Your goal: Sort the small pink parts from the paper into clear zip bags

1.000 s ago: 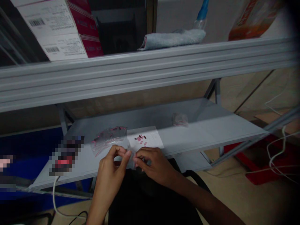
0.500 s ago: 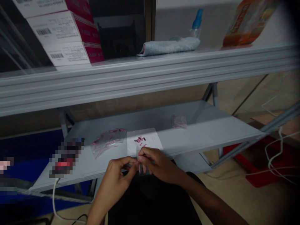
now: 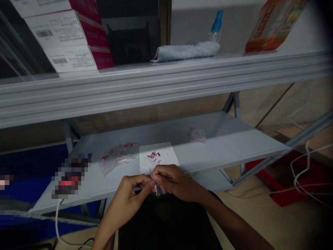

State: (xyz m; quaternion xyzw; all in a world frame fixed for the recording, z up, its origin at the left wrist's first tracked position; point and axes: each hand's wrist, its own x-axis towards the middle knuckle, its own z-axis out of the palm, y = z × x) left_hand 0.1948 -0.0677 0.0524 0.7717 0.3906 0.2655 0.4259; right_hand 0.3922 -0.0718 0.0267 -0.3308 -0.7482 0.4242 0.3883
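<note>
At the near edge of the desk (image 3: 229,146), in the lower middle of the frame, the left hand (image 3: 128,191) and the right hand (image 3: 177,182) come close together. Both are pinching narrowly, and they hold a small clear plastic bag (image 3: 156,187) between the fingertips. Just above the hands lies a white paper sheet (image 3: 166,161) with small pink and dark pieces (image 3: 153,156) on it. Left of the sheet is a clear bag of pink pieces (image 3: 118,156), and farther right a tiny bag (image 3: 197,135), with grey desk surface between them. Above everything, a grey metal rail (image 3: 161,86) crosses the whole frame, and a pixelated object (image 3: 71,177) sits at the left of the desk
</note>
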